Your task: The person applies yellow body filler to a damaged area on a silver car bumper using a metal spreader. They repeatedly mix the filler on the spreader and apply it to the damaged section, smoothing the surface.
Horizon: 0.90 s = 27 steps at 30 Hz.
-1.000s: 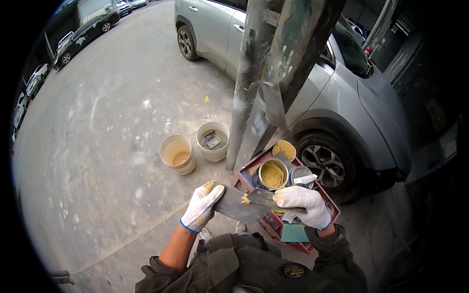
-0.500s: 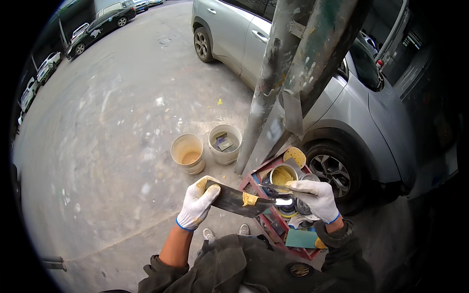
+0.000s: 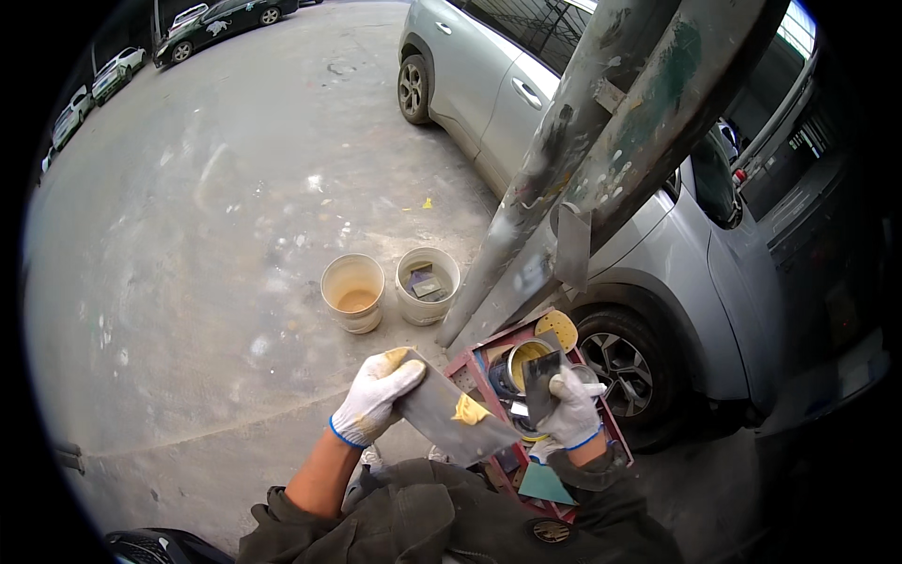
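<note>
Plate (image 3: pixel 437 401) swung steeper, pointing down-right (paste (image 3: pixel 468 408) aboard).

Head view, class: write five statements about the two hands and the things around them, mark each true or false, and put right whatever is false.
1. The left hand holds a grey plate with yellow paste on it. True.
2. Both hands are bare. False: they wear white gloves.
3. The right hand holds a dark scraper. True.
4. The tin stands on bare floor. False: the tin stands in a red box.
5. Two buckets stand side by side, left of the post. True.
</note>
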### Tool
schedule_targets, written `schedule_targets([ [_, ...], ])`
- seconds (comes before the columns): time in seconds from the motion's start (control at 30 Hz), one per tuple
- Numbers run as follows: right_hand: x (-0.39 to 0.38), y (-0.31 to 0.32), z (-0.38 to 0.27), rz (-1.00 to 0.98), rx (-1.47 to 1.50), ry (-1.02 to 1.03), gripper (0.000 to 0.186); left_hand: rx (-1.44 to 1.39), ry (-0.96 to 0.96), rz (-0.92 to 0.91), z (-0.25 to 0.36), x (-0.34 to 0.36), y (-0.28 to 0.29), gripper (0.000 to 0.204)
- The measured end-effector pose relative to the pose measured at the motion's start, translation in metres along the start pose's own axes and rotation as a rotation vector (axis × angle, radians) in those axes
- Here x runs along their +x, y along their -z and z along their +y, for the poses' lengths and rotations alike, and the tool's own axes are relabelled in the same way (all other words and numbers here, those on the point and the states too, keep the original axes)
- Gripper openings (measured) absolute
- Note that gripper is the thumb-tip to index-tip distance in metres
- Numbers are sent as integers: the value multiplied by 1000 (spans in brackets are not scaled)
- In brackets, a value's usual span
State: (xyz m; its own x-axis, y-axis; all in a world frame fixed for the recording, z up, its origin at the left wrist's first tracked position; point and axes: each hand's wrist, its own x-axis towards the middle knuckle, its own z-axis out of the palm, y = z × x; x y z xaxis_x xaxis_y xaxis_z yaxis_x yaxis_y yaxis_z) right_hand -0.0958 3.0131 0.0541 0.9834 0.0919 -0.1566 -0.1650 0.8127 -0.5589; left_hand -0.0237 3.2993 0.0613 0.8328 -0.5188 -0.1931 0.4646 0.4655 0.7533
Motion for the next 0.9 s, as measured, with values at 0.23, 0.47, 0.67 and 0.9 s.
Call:
schedule_targets([
  [0.23, -16, 26, 56, -62, -510, -243, 42, 121, 152, -112, -3, 8, -29, 21],
  [0.47, -24, 54, 50, 42, -128, -498, 56, 158, 164, -136, -13, 14, -24, 22],
  [0.67, -41, 141, 48, 95, -9, -457, 42, 166, 162, -14, -31, 27, -22, 17],
  [0.9, -27, 118, 72, 341, 221, 38, 17, 149, 93, 176, -75, 38, -30, 15],
])
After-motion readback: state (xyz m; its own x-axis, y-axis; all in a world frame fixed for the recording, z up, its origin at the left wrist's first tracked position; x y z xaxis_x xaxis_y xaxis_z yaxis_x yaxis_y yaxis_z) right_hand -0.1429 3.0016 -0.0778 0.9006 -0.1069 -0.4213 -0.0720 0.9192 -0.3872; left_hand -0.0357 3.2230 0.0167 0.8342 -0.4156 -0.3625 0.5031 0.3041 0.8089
